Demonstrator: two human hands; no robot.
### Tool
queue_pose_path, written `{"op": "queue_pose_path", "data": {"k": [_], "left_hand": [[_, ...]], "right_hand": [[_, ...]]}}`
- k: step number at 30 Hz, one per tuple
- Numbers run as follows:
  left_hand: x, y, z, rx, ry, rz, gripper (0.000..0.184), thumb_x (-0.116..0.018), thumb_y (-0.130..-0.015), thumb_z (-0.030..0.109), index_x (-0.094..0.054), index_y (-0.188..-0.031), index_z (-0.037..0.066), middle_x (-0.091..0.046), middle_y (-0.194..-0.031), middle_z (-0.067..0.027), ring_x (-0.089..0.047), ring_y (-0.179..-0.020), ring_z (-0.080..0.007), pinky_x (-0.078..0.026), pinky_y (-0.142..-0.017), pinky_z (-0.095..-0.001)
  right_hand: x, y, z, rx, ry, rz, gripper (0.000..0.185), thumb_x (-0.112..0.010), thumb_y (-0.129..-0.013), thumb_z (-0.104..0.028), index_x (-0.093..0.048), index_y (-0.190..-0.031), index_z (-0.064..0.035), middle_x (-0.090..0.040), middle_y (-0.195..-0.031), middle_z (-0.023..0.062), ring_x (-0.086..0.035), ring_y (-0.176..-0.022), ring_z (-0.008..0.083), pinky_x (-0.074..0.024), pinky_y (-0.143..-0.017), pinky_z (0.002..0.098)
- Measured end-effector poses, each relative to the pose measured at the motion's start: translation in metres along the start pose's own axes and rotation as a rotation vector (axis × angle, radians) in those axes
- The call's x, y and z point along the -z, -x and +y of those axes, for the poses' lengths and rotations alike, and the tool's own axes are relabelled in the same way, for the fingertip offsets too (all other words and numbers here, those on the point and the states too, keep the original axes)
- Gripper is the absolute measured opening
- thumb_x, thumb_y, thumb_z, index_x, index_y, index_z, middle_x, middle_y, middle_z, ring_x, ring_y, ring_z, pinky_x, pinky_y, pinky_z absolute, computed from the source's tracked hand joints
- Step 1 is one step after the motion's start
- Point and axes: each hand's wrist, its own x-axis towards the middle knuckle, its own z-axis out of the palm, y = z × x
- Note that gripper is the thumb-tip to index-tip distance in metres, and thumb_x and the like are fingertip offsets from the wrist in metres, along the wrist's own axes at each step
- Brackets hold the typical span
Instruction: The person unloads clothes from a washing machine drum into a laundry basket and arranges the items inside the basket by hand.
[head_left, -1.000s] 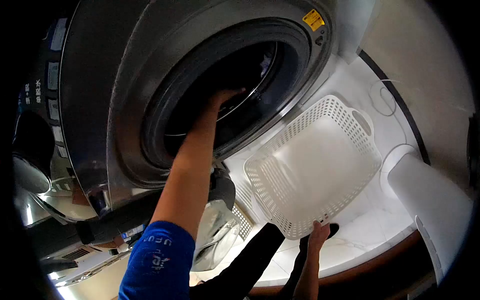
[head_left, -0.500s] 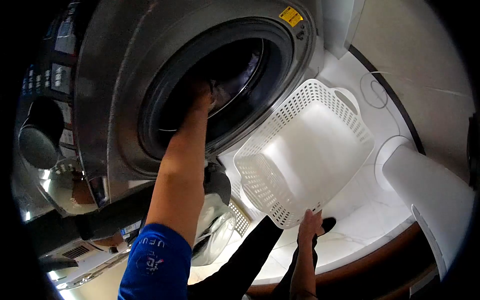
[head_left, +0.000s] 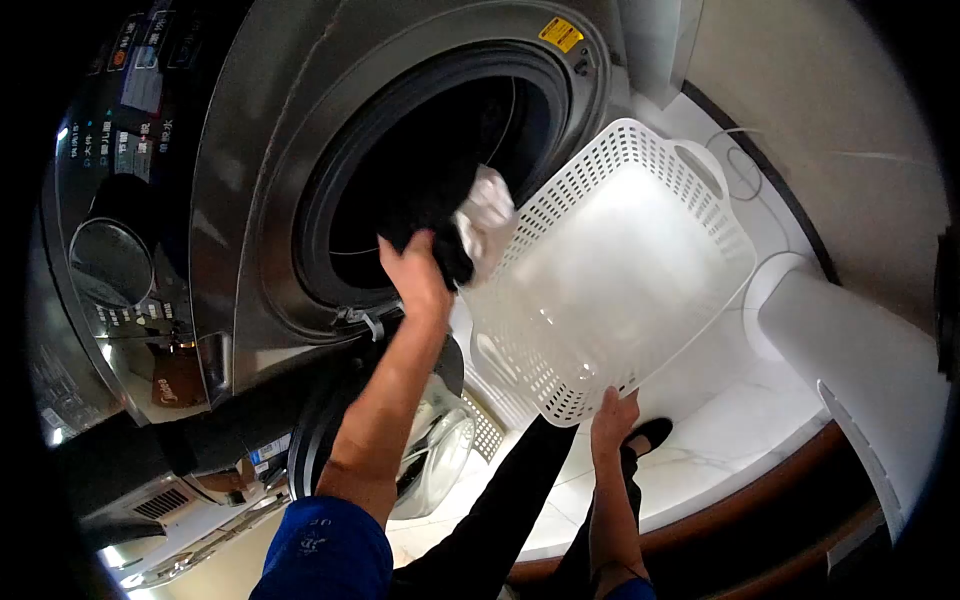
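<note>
My left hand (head_left: 412,270) is closed on a dark clothing bundle (head_left: 440,225) at the mouth of the washing machine drum (head_left: 375,190). A pale, shiny cloth (head_left: 484,215) hangs beside the dark one, over the near edge of a white perforated basket (head_left: 630,260). Whether the two cloths are one piece cannot be told. My right hand (head_left: 612,415) grips the basket's lower rim, with the fingers partly hidden. The basket is tilted beside the drum opening, and its visible inside holds no clothes.
The round machine door (head_left: 435,450) hangs open below the drum. The control panel (head_left: 120,180) is at the left. A white pedestal-like fixture (head_left: 840,350) stands at the right, near a cable (head_left: 745,170) on the floor. My dark-trousered legs (head_left: 500,510) show at the bottom.
My left hand has come out of the drum's depth with the dark and pale cloths. The basket, held by my right hand, appears higher and closer to the opening.
</note>
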Motion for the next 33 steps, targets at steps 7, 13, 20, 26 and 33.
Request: {"op": "queue_pose_path", "data": {"k": [7, 13, 20, 26, 33], "left_hand": [[0.015, 0.129, -0.035, 0.305, -0.136, -0.283, 0.049, -0.06, -0.073, -0.003, -0.042, -0.119, -0.002, -0.054, -0.11, -0.0097, -0.052, -0.1, -0.0223, -0.039, -0.092, -0.032], [-0.018, 0.144, -0.117, 0.189, -1.336, -1.173, 0.063, -0.057, -0.077, 0.026, -0.035, -0.128, -0.003, -0.039, -0.12, -0.0308, -0.041, -0.115, -0.041, -0.037, -0.096, -0.044], [-0.068, -0.07, -0.053, -0.781, -0.939, -0.201, 0.051, -0.058, -0.083, 0.042, -0.053, -0.115, 0.003, -0.055, -0.113, -0.0179, -0.051, -0.105, -0.0309, -0.038, -0.091, -0.04], [-0.041, -0.223, -0.11, -0.409, -1.102, -0.252, 0.067, -0.057, -0.079, 0.051, -0.045, -0.127, 0.005, -0.041, -0.132, -0.0175, -0.04, -0.119, -0.0363, -0.029, -0.102, -0.0428], [-0.028, -0.255, -0.142, -0.315, -1.623, -0.228, 0.063, -0.058, -0.08, 0.045, -0.046, -0.125, 0.004, -0.041, -0.133, -0.0157, -0.039, -0.12, -0.0341, -0.03, -0.102, -0.0417]], "right_hand": [[-0.026, 0.001, 0.007, 0.116, -0.028, 0.054, 0.04, -0.044, -0.081, -0.011, -0.043, -0.118, 0.0064, -0.06, -0.089, 0.0205, -0.059, -0.074, 0.0316, -0.0469, -0.069, 0.0363], [-0.025, -0.011, 0.018, 0.064, -0.071, 0.052, 0.027, -0.046, -0.083, -0.007, -0.05, -0.104, 0.0089, -0.061, -0.084, 0.0191, -0.058, -0.073, 0.0301, -0.0446, -0.066, 0.0356], [-0.025, -0.013, 0.02, -0.036, 0.013, -0.017, 0.031, -0.047, -0.081, -0.011, -0.05, -0.105, 0.007, -0.06, -0.083, 0.0236, -0.06, -0.073, 0.0332, -0.0459, -0.066, 0.0378], [-0.025, -0.018, 0.029, 0.033, -0.009, -0.004, 0.032, -0.047, -0.085, -0.016, -0.049, -0.11, 0.0046, -0.061, -0.086, 0.0222, -0.062, -0.079, 0.0348, -0.0476, -0.069, 0.0392], [-0.024, -0.022, 0.016, 0.005, -0.028, -0.006, 0.032, -0.047, -0.086, -0.014, -0.049, -0.111, 0.005, -0.062, -0.087, 0.0208, -0.063, -0.08, 0.0305, -0.0477, -0.07, 0.0345]]}}
